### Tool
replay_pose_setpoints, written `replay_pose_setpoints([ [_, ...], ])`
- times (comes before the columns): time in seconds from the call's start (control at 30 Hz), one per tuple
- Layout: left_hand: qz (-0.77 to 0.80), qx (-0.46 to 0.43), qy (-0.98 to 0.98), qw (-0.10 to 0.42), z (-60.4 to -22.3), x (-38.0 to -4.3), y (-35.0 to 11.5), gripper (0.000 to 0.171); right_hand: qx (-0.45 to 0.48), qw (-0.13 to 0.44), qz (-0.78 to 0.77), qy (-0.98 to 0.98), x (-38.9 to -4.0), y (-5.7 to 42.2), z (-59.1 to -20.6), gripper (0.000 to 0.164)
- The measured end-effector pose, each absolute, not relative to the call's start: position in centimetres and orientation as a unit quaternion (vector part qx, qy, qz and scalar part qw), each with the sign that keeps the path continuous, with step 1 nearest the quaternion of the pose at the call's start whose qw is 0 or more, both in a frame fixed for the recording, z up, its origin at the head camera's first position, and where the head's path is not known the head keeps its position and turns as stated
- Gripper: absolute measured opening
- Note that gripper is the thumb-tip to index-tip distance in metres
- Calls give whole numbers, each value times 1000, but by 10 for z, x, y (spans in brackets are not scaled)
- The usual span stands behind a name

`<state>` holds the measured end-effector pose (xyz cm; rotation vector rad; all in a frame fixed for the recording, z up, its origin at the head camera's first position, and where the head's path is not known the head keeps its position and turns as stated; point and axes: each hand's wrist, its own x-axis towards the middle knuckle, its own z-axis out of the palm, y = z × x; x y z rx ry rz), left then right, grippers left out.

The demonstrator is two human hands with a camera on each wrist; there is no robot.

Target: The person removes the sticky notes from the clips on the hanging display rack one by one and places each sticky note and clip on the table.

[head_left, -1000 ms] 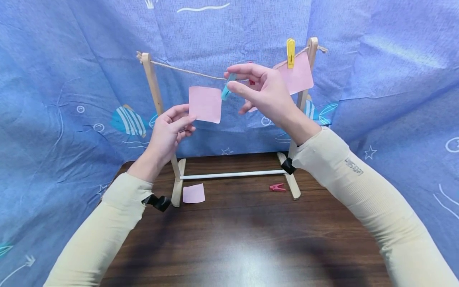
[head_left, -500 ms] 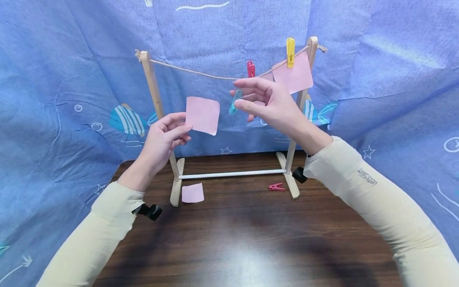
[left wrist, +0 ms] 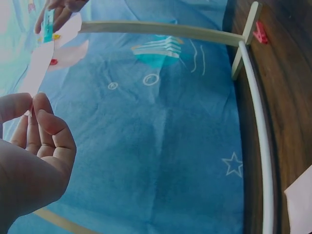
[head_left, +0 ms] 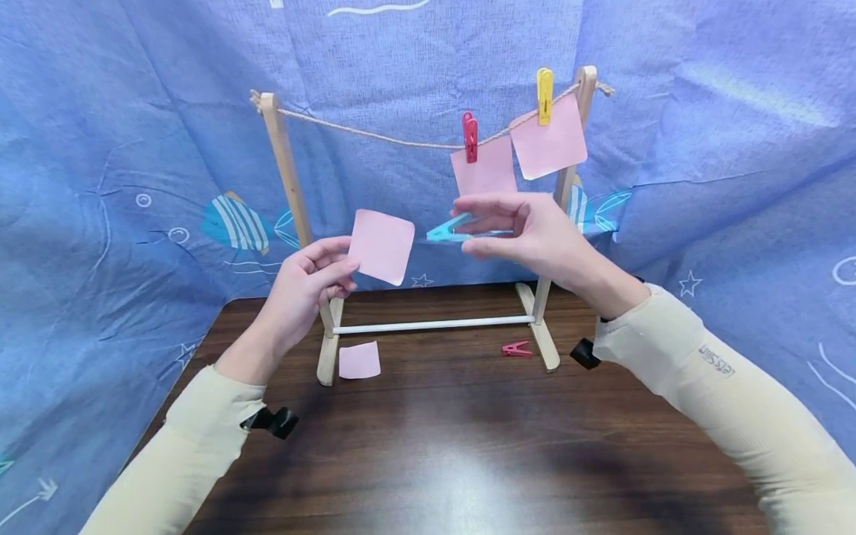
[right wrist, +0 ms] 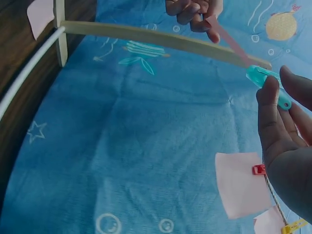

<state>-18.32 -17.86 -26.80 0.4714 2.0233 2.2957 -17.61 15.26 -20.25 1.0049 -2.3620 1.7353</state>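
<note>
My left hand [head_left: 301, 286] pinches a pink square of paper [head_left: 383, 245] by its lower left corner, between thumb and forefinger. To the right of that sheet, my right hand [head_left: 538, 230] holds a teal clothespin [head_left: 441, 233], its tip pointing left toward the paper with a gap between them. Both are below the rope [head_left: 374, 136]. In the right wrist view the clothespin [right wrist: 265, 80] lies between thumb and fingers. On the rope's right half, a red clothespin [head_left: 470, 137] holds one pink sheet [head_left: 484, 169] and a yellow clothespin [head_left: 545, 96] holds another pink sheet [head_left: 551, 141].
A wooden stand with a left post [head_left: 287, 163], a right post [head_left: 565, 189] and a white crossbar [head_left: 435, 325] stands on the brown table [head_left: 435, 423]. Another pink sheet [head_left: 360, 360] and a red clothespin [head_left: 516, 348] lie on it. A blue cloth [head_left: 167, 134] hangs behind.
Both hands have come down from near the rope, the left with the paper, the right with the teal clothespin, which has turned from upright to nearly level. The red clothespin on the rope is now uncovered.
</note>
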Motion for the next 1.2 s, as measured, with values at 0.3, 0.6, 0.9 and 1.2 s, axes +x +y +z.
replay_pose_setpoints([
  [0.3,729,153,666,33,-287,-176,-176,25,331,-9,545,-770,-177,168,-238,43],
  [0.6,715,129,682,83,-310,-180,-175,29,313,6,483,-818,-184,183,-277,40],
  [0.9,699,121,696,112,-337,-189,-173,29,269,-46,525,-806,-194,192,-313,43],
  [1.2,634,132,754,104,-370,-199,-172,35,252,-91,553,-789,-201,194,-352,41],
])
